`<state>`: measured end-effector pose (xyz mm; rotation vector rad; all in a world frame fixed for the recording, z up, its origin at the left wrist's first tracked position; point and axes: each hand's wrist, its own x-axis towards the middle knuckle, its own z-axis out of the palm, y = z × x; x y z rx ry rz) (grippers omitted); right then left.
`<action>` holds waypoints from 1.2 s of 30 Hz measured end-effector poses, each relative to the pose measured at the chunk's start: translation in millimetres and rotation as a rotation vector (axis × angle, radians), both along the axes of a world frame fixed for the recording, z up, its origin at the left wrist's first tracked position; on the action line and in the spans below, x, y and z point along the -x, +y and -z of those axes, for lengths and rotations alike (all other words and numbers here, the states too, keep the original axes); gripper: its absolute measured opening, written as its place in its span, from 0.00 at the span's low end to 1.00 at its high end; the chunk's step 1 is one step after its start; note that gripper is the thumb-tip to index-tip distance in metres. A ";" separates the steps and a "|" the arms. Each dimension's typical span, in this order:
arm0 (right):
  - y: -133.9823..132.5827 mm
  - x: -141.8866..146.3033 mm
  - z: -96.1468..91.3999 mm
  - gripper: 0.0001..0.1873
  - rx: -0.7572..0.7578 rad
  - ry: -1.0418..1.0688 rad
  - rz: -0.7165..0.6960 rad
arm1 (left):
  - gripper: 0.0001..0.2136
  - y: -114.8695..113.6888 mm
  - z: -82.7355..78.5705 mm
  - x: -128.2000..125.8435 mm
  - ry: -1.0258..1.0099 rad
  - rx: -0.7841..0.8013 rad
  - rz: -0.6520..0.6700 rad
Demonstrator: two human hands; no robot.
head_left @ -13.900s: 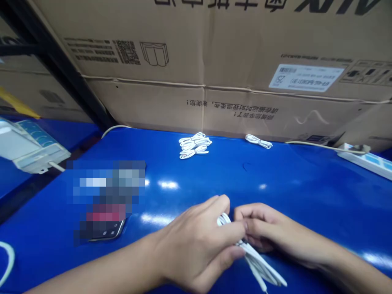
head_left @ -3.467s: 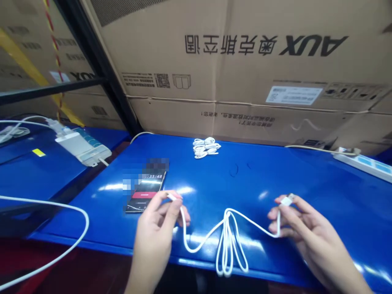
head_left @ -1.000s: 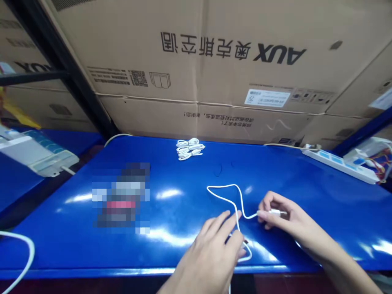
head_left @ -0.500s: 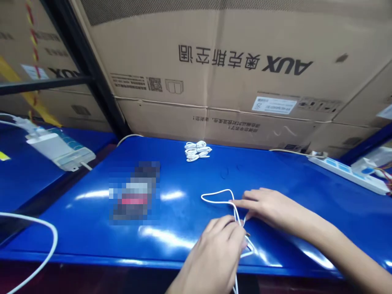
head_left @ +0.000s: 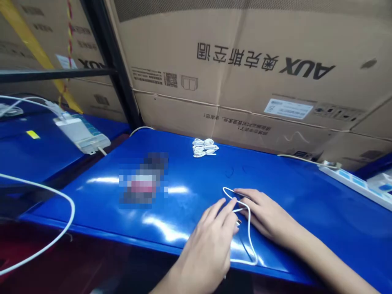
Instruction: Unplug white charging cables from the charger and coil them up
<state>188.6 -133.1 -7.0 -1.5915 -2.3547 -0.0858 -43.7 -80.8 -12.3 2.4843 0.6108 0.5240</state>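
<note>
A loose white cable [head_left: 250, 232] lies in open loops near the front edge of the blue tabletop [head_left: 104, 212]. My left hand [head_left: 211, 234] is closed on part of it, with a small metal plug end showing by the fingertips. Just to the right, my right hand [head_left: 266, 212] has its fingers curled over the cable's upper loop, its thumb mostly hidden. Farther back, several tied white cable bundles [head_left: 204, 148] rest together near the cardboard.
Behind the table stands a large cardboard box [head_left: 239, 87] with upside-down print. A pixelated dark object [head_left: 142, 183] lies left of centre. Power strips sit at right [head_left: 357, 181] and left [head_left: 84, 132]. A white cord [head_left: 72, 212] hangs at the left, near a black frame post [head_left: 125, 90].
The view has swung left. The cable's upper loop has become smaller and the lower loop wider, with my right hand now lying over the upper loop. My left fingers have straightened somewhat.
</note>
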 end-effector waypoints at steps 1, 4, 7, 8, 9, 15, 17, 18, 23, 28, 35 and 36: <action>4.0 2.4 0.0 0.13 0.014 -0.005 -0.003 | 0.16 -0.9 -0.7 -0.5 -0.012 -0.003 -0.014; 20.5 8.0 -3.1 0.12 0.103 0.032 0.023 | 0.15 -3.6 -4.8 -0.9 -0.056 -0.003 -0.042; 39.8 10.0 -15.3 0.11 0.285 0.235 0.054 | 0.13 -6.1 -9.4 -1.1 -0.060 -0.020 -0.056; 45.5 9.6 -21.2 0.11 0.332 0.293 0.057 | 0.12 -6.8 -10.6 -1.4 -0.051 -0.024 -0.059; 50.3 8.8 -27.5 0.11 0.376 0.340 0.058 | 0.11 -7.3 -11.5 -1.6 -0.042 -0.026 -0.062; 54.1 11.9 -49.6 0.23 0.739 0.713 0.162 | 0.06 -8.1 -11.1 -4.9 -0.009 -0.039 -0.057; 48.5 18.4 -46.9 0.24 0.654 0.681 0.184 | 0.07 -8.2 -9.3 -6.6 0.009 -0.054 -0.074; 45.7 21.2 -44.2 0.24 0.587 0.618 0.181 | 0.07 -8.3 -8.2 -7.4 0.016 -0.065 -0.090; 39.0 20.9 -28.0 0.18 0.384 0.304 0.087 | 0.10 -6.5 -3.0 -9.8 0.027 -0.092 -0.239; 43.2 21.4 -12.9 0.20 0.137 -0.059 0.022 | 0.11 -3.2 -1.0 -10.0 -0.018 -0.067 -0.348; 47.2 32.4 -2.9 0.20 0.077 -0.253 0.060 | 0.12 20.9 -18.9 -2.6 -0.216 0.215 -0.329; 47.6 31.7 -2.0 0.20 0.091 -0.229 0.063 | 0.12 28.5 -26.2 0.0 -0.227 0.274 -0.318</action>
